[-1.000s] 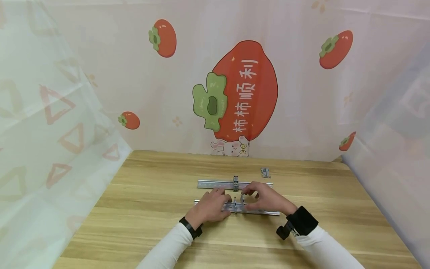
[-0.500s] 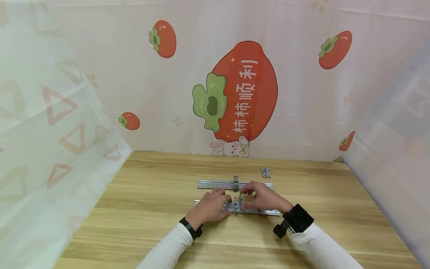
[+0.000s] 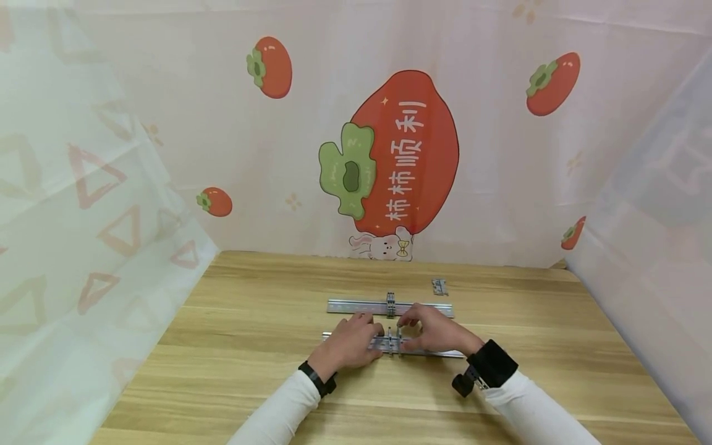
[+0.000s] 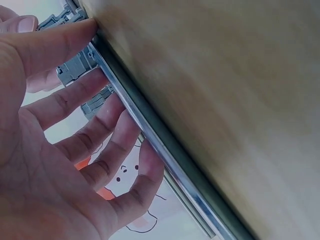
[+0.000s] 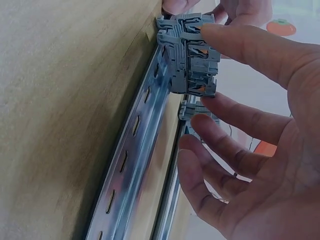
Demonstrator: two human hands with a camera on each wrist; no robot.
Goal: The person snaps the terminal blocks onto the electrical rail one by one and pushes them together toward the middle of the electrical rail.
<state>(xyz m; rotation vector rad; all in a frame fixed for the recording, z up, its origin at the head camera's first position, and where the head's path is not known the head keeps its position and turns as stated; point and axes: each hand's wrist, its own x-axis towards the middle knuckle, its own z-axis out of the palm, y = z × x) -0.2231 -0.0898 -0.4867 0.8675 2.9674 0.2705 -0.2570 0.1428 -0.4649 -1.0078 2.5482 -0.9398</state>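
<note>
Near the middle of the table, the slotted metal DIN rail lies crosswise. My left hand grips its left part, thumb on the near edge and fingers at the far edge, as the left wrist view shows. A thin grey terminal block stands upright on the rail to the right of this hand. Just right of it, my right hand pinches another grey terminal block between thumb and forefinger, upright at the rail. Its other fingers are loosely bent. Whether the held block is fully seated cannot be told.
Behind lies a second DIN rail bearing a small stack of terminal blocks. A loose grey terminal block lies flat on the wooden table farther back. A printed cloth stands behind the table.
My right hand has moved slightly left, bringing its terminal block closer to the one on the rail and then lower onto the rail. The left hand stays in place.
</note>
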